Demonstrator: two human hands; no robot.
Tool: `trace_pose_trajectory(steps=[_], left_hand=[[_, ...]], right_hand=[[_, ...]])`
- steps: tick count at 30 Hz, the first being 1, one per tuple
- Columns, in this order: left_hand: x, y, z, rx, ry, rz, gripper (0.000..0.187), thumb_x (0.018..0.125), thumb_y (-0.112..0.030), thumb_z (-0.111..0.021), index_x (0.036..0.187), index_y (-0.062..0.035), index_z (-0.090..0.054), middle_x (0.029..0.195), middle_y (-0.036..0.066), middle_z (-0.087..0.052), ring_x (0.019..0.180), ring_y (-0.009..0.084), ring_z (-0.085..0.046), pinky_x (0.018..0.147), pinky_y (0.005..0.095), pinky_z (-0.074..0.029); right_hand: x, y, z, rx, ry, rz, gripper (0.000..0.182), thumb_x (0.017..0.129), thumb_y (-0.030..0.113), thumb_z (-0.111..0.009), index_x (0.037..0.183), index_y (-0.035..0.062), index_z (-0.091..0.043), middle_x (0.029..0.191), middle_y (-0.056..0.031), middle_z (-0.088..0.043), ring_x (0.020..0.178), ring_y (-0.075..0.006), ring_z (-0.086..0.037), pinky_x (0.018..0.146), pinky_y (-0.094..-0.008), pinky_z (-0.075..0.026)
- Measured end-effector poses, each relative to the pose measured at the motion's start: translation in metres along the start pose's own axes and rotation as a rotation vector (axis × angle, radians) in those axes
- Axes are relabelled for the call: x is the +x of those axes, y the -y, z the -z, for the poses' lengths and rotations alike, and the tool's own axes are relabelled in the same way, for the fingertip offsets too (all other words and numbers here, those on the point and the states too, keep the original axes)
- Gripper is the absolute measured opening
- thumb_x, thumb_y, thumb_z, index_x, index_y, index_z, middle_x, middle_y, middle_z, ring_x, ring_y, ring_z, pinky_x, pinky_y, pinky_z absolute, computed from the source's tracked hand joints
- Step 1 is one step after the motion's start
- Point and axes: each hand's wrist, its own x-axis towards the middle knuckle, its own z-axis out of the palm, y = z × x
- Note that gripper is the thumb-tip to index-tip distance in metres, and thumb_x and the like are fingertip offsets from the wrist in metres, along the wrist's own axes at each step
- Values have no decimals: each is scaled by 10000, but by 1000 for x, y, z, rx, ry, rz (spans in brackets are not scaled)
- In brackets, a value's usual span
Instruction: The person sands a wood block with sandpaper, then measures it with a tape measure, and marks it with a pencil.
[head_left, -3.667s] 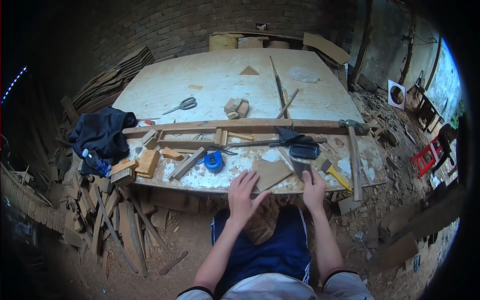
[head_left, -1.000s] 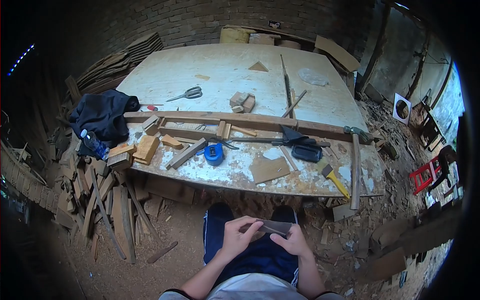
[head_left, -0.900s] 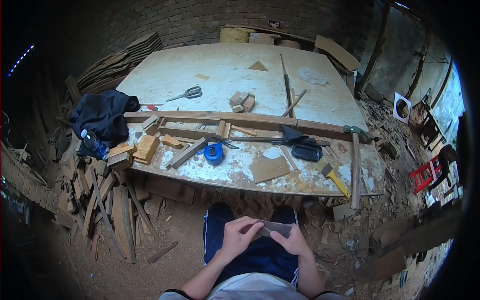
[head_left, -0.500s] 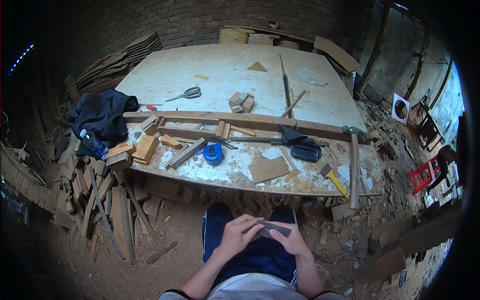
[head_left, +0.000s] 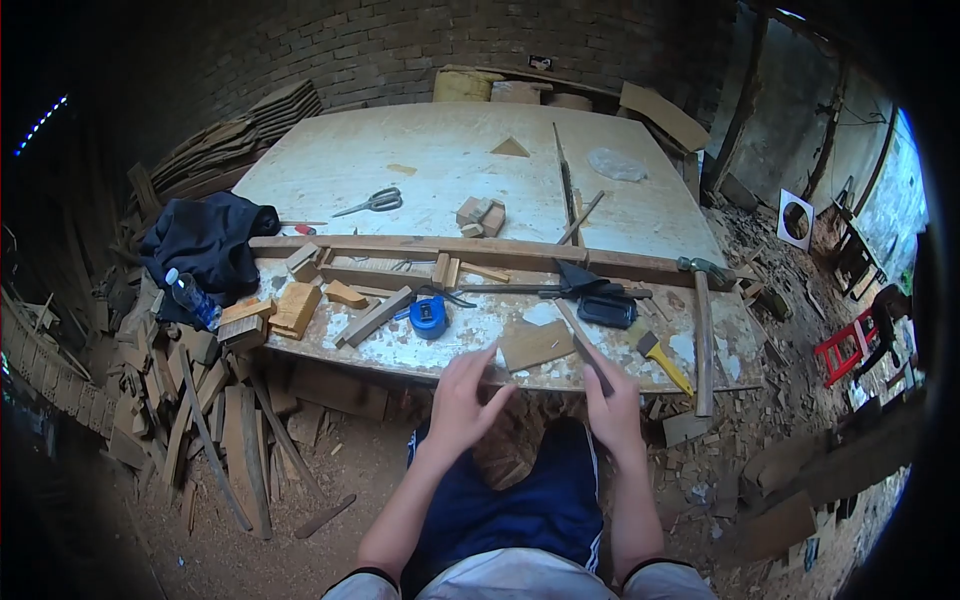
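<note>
My left hand (head_left: 464,402) is at the front edge of the workbench, its fingers stretched forward and the thumb apart, with nothing visible in it. To its right, my right hand (head_left: 614,408) grips a dark, flat strip (head_left: 594,366) between thumb and fingers; I cannot make out its material. A thin wooden board (head_left: 538,345) lies on the bench between and just beyond my hands. Close to the right hand are a yellow-handled brush (head_left: 667,364) and a black tray-like case (head_left: 607,311). A blue tape measure (head_left: 428,317) lies beyond my left hand.
A long wooden beam (head_left: 470,246) crosses the workbench (head_left: 440,140). A hammer (head_left: 703,340) lies at the right, scissors (head_left: 372,202) farther back. Wood blocks (head_left: 296,309), a bottle (head_left: 192,298) and dark cloth (head_left: 207,243) are at the left. Scrap wood (head_left: 240,440) is piled on the floor.
My hands were together over my lap around the dark strip. They have moved apart and forward to the bench edge; the left let go and the right keeps the strip.
</note>
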Motion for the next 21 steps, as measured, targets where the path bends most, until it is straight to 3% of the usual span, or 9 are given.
trace_pose_trajectory(steps=[4,6,7,10,16,17,21], left_hand=[[32,35,-33,-11,56,-71,969,928,-300,-929,1706,0,-437,1412,208,-738,1408,422,-628,1264,549,-430],[41,45,-47,20,56,-96,1083,918,-331,-939,1754,12,-342,1401,198,-747,1416,424,-621,1318,578,-372],[43,47,-50,41,104,-84,1142,934,-347,-910,1779,32,-240,1395,185,-748,1417,419,-610,1366,632,-272],[43,47,-49,-29,130,25,1232,918,-377,-925,1801,23,-165,1432,157,-753,1456,388,-604,1382,643,-236],[41,44,-51,-26,156,6,1360,874,-407,-962,1813,11,-72,1421,145,-771,1466,384,-617,1389,626,-251],[41,44,-51,-29,155,26,1365,872,-403,-963,1814,8,-64,1421,148,-774,1467,390,-618,1388,619,-260],[43,36,-45,-17,158,68,1376,869,-388,-965,1811,9,-44,1429,153,-783,1474,415,-619,1388,592,-290]], right_hand=[[33,-22,-23,-330,55,286,425,1045,0,-654,1466,-25,-704,1418,-286,-736,1365,-449,-688,1147,-498,-572],[36,-37,-35,-411,123,339,444,1034,17,-676,1475,-40,-679,1491,-280,-701,1443,-422,-646,1230,-522,-515],[34,-40,-41,-430,139,360,451,1033,21,-681,1480,-42,-674,1504,-279,-694,1457,-419,-637,1250,-522,-500],[32,-46,-47,-466,164,396,450,1077,107,-691,1502,-34,-662,1549,-264,-672,1485,-410,-618,1285,-519,-477],[47,-63,-37,-461,168,391,417,1111,175,-679,1470,-36,-697,1538,-246,-693,1472,-416,-632,1277,-524,-475],[44,-62,-45,-595,143,431,405,1112,166,-672,1463,-33,-702,1537,-245,-694,1470,-412,-636,1271,-520,-483],[42,-53,-46,-450,267,450,401,1071,95,-667,1449,-30,-711,1535,-246,-694,1485,-413,-625,1273,-518,-482]])
